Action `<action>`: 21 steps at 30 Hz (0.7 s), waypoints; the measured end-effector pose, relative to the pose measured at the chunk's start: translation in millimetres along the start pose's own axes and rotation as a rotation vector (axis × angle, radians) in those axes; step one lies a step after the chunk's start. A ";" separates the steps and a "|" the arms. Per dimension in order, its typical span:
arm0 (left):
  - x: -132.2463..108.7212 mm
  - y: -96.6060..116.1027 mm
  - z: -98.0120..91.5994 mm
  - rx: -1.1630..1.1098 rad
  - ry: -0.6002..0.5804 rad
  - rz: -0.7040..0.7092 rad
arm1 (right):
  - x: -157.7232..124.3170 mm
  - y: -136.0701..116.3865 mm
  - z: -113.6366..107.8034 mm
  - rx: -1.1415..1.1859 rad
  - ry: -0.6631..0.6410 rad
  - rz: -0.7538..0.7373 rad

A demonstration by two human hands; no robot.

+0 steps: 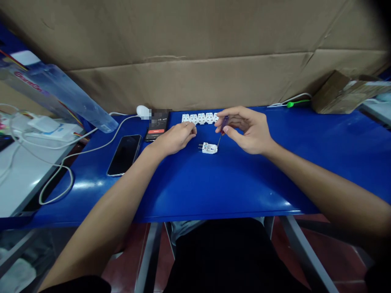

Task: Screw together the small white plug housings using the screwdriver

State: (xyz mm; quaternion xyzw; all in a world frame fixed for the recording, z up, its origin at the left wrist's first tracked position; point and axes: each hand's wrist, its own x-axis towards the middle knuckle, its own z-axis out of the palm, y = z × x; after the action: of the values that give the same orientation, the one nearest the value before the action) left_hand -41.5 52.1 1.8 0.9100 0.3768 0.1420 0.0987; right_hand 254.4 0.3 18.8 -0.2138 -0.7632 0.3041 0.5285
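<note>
A white plug adapter (210,148) lies on the blue table, its metal prongs pointing left. My right hand (249,128) is closed on a small screwdriver (225,122) with a dark purple and red handle. The screwdriver's thin shaft slants down to the right end of the adapter; whether the tip touches it is too small to tell. To the upper left of the adapter is my left hand (177,138), fingers curled together and away from the adapter. Anything inside those fingers is hidden. Behind both hands, several similar white plug pieces (201,118) stand in a row, partly covered by my right fingers.
Two phones, one lit (159,122) and one dark (124,154), lie on the left. A white cable (71,175) loops beside them. Clear plastic packaging (76,95) leans at the far left. At the back right stands a cardboard box (336,93); a cardboard wall (195,81) closes the back.
</note>
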 end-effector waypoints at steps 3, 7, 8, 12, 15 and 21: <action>0.5 2.8 -1.6 0.005 0.001 -0.015 | 0.3 -0.5 0.0 0.000 -0.004 -0.002; -0.8 1.6 -13.9 0.031 -0.005 -0.051 | 0.1 -2.9 -0.4 -0.004 0.005 0.022; -1.8 -0.4 -18.7 0.051 0.012 -0.064 | 0.0 -3.5 -0.5 -0.002 0.006 0.024; -7.0 -13.6 -34.6 0.166 0.104 -0.143 | -0.5 -4.9 -0.8 -0.008 0.003 0.034; -9.5 -20.4 -37.7 0.245 0.088 -0.190 | -0.4 -5.6 -0.6 0.002 0.000 0.029; -9.1 -15.7 -33.8 0.378 -0.011 -0.181 | 0.2 -7.3 -0.3 -0.018 -0.005 0.053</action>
State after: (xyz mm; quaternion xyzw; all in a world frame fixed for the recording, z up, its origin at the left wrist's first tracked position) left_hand -69.3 59.0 27.4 0.8755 0.4764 0.0543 -0.0593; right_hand 254.5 -4.7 24.0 -0.2378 -0.7614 0.3115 0.5164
